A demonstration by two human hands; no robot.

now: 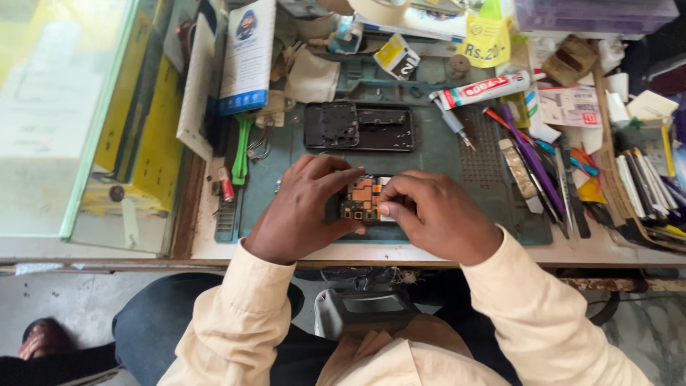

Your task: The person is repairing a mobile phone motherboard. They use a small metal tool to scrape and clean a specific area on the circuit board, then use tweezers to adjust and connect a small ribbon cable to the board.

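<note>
Two hands of mine over the green repair mat (443,154) on the bench, left hand (304,207) and right hand (436,214) fingers pinched on an orange phone circuit board (362,200), black phone frame (359,126) lying just beyond.

Both hands cover most of the small orange circuit board (362,199): the left hand (304,211) hides its nine o'clock edge and the right hand (436,214) its three o'clock side, so only the middle shows. At twelve o'clock the picture's top edge cuts off the roll of tape (379,8) and the purple plastic box (593,14). The tools (643,193) at three o'clock run off the right edge, piled too thickly to tell apart.
</note>
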